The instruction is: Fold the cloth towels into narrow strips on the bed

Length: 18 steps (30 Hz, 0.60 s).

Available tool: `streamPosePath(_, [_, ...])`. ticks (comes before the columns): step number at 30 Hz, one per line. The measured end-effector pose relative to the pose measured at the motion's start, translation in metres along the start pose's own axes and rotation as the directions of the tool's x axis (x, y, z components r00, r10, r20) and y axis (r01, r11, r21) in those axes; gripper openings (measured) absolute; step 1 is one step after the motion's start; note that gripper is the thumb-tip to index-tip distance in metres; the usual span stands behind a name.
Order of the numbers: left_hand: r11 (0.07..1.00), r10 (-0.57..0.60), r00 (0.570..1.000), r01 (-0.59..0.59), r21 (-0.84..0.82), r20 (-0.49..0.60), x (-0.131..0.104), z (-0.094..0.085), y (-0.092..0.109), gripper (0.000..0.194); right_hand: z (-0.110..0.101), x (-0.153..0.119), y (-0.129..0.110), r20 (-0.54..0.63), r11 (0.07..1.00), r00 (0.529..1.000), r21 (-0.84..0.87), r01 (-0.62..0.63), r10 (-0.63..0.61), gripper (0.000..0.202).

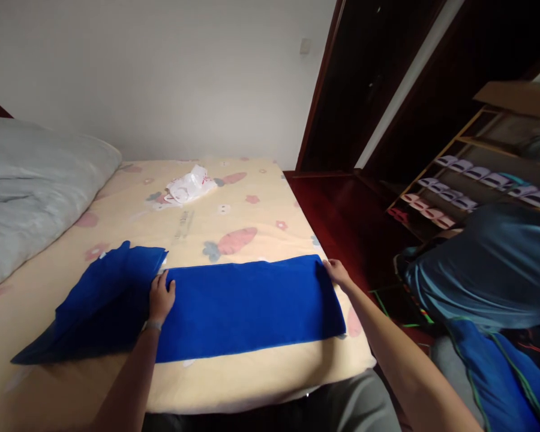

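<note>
Head cam: blue cloth (252,309) is lying across the near part of the bed (279,372), and I'd call the step in hand straightening it out. The right two-thirds or so is a flat, tidy strip; the left end is rumpled and fanned out, with a long point trailing toward the near left.

Left hand (162,297) lies palm down where flat meets rumpled, fingers loosely spread, no pinch that I can see. Right hand (336,272) is at the far right corner, fingers drawn narrow on the edge. Could be a pinch, could be just a touch, can't tell from this angle.

IMO the next move calls for keeping that right corner put while the messy end gets opened out and lined up with the strip. Main snag is the bunching itself, plus the right end lies near the bed's edge, so a hard tug could drag it over.

Other stuff: white plastic bag (191,185) farther back, well apart from the cloth, not really in the way. Grey quilt (36,174) takes up the left side and might crowd things if the cloth spreads that way. Off to the right there's a rack (486,147) of slippers (479,174) and a dark teal heap (486,270), all off the bed.
</note>
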<state>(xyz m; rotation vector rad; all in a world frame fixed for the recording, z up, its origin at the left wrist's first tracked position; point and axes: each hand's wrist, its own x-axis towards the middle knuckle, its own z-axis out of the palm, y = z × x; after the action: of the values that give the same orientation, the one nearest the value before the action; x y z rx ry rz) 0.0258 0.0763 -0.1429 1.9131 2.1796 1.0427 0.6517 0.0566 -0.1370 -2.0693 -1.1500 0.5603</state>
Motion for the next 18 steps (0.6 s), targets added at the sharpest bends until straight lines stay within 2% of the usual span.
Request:
streamPosePath(2, [0.997,0.001,1.0,-0.001,0.078,0.002,-0.032,-0.009,-0.005,0.054,-0.001,-0.031,0.022,0.071,0.997,0.996,-0.059,-0.059,0.063,0.041])
streamPosePath(5, [0.98,-0.073,0.996,0.061,0.189,0.058,-0.091,-0.031,-0.018,0.06,-0.011,-0.09,0.065,0.18,0.977,0.969,-0.163,-0.137,0.166,0.055])
streamPosePath(8, [0.958,-0.196,0.972,0.162,0.239,0.127,-0.138,-0.058,-0.026,0.054,-0.025,-0.141,0.093,0.219,0.992,0.967,-0.012,-0.129,0.129,0.051])
streamPosePath(11, [0.926,-0.367,0.908,0.338,0.167,0.199,-0.158,-0.083,-0.024,0.044,-0.039,-0.164,0.092,0.197,0.965,0.972,0.199,-0.171,0.132,0.049])
streamPosePath(14, [0.864,-0.49,0.825,0.503,0.029,0.283,-0.164,-0.104,-0.015,0.044,-0.053,-0.168,0.08,0.111,0.944,0.984,0.286,-0.165,0.138,0.047])
streamPosePath(16, [0.834,-0.506,0.809,0.547,-0.07,0.3,-0.171,-0.113,-0.011,0.051,-0.06,-0.169,0.08,0.055,0.947,0.989,0.286,-0.145,0.134,0.045])
streamPosePath(18, [0.813,-0.506,0.81,0.563,-0.15,0.295,-0.18,-0.117,-0.011,0.054,-0.065,-0.173,0.091,0.025,0.953,0.99,0.268,-0.142,0.141,0.044])
